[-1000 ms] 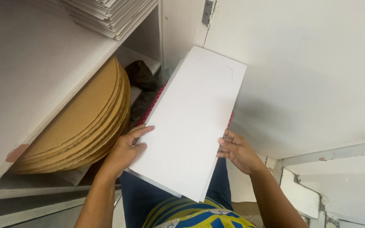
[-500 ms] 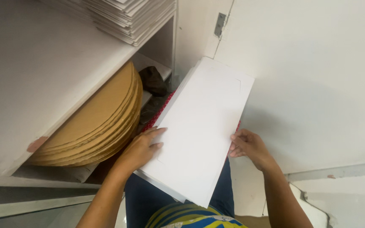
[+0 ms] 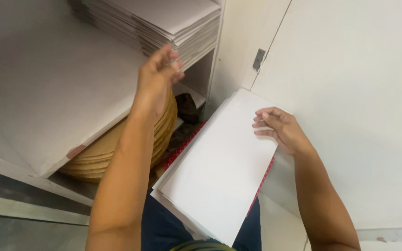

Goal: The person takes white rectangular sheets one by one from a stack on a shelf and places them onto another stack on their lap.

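A: What has moved since a second ago?

B: The left hand (image 3: 160, 74) has left the near-left edge of the stack of flat white rectangular card sheets (image 3: 219, 167) and risen to about 11 o'clock. It now hangs in the air, fingers loosely curled and grasping nothing, just in front of the pile of flat grey-white folded boards (image 3: 164, 21) on the white shelf (image 3: 47, 93).

A: And the other hand?

B: The right hand (image 3: 280, 130) has slid from the stack's right edge up to its far right corner, at about 1 o'clock. Its fingers lie spread on the top sheet, pressing it down rather than gripping it.

A: Where is the card stack itself?

B: In the middle of the view, resting on the person's lap, tilted from 7 o'clock towards 1 o'clock. A red patterned cloth (image 3: 184, 144) shows along its left edge and peeks out under its right edge.

A: What lies further out?

B: At 9 o'clock, under the shelf, a stack of round brown corrugated cardboard discs (image 3: 164, 128) leans, partly behind the left forearm. A dark crumpled bundle (image 3: 188, 108) sits just beyond the discs. A white wall panel (image 3: 359, 93) fills the side from 1 to 4 o'clock.
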